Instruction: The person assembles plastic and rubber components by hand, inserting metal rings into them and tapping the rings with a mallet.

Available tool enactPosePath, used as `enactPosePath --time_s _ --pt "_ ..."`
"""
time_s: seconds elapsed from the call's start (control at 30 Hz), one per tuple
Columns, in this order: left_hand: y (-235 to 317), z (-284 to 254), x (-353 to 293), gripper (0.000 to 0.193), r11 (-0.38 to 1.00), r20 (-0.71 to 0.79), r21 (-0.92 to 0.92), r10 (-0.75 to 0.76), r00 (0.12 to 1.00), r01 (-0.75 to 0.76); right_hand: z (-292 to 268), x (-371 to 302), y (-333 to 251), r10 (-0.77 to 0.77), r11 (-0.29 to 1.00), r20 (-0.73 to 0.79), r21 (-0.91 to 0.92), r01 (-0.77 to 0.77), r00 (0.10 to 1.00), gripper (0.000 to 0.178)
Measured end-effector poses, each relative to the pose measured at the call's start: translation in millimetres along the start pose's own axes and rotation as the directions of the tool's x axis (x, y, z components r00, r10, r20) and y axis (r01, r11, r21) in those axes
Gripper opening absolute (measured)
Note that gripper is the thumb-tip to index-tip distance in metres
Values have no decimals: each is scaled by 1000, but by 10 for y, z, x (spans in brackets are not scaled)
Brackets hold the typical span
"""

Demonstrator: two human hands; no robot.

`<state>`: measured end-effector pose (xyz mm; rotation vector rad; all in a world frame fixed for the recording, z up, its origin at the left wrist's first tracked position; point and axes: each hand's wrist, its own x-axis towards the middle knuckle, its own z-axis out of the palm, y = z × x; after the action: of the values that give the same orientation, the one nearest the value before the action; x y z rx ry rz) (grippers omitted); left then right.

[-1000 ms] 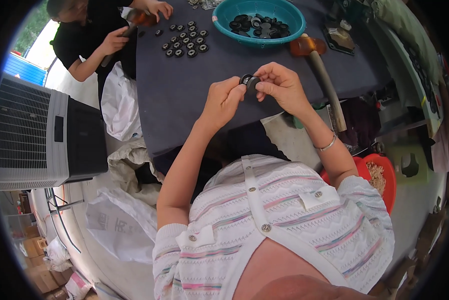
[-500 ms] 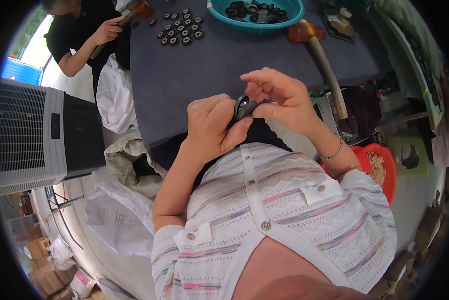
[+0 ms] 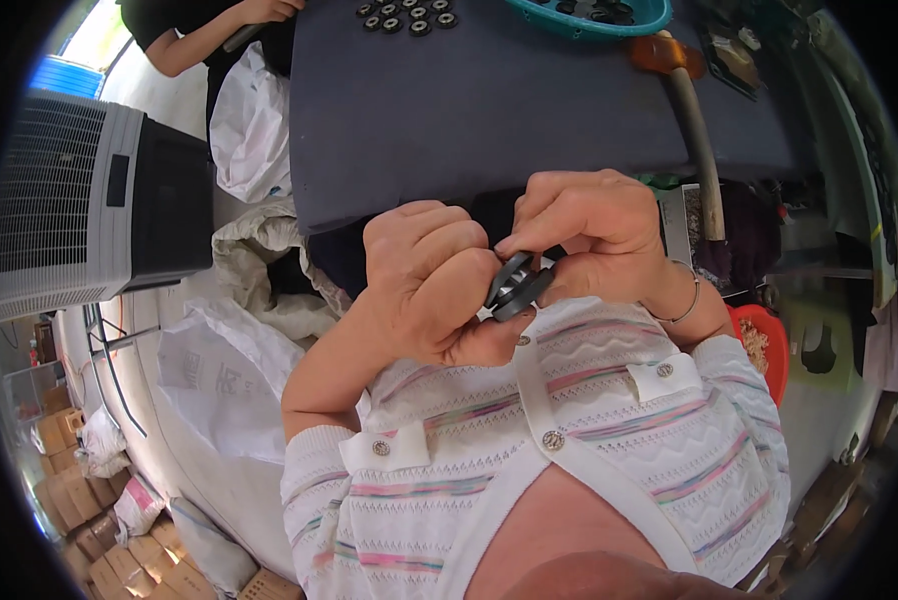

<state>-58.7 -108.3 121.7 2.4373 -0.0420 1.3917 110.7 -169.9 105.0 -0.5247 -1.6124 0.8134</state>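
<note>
A grey and black slatted unit (image 3: 54, 200) stood at the far left, and a white plastic sack (image 3: 224, 385) lay crumpled on the pale floor (image 3: 134, 345). Cardboard boxes (image 3: 124, 570) filled the lower left. At the right, a red basin (image 3: 777, 362) held pale loose material (image 3: 752, 345)

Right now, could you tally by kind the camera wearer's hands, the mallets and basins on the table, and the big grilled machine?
Wearer's hands: 2, the left hand and right hand
Orange-headed mallet: 1
Teal basin: 1
Grilled machine: 1
Total: 5
Not tallied: the black round parts being held, partly hidden by fingers.
</note>
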Motion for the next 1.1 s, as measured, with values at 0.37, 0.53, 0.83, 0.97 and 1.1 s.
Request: enactPosePath --time_s 0.37,0.53,0.83,0.97,1.1 --pt "-14 -97 24 26 999 -21 40 27 999 -26 58 148 -44 -152 979 49 -127 157 987 33" --pt "-68 -153 -98 32 990 74 114 70 995 -78 42 161 -62 -141 964 101 -214 160 985 31" --pt "-51 -34 -146 27 999 -69 2 34 997 -34 103 97 79 -84 994 86 -68 90 993 36" --pt "-36 -14 -210 28 999 -79 -34 -12 997 9 116 85 89 -36 999 87 -16 37 996 32" --pt "-76 8 -253 29 1000 -110 -5 3 994 -4 125 65 130 -16 999 68 -44 19 998 28"
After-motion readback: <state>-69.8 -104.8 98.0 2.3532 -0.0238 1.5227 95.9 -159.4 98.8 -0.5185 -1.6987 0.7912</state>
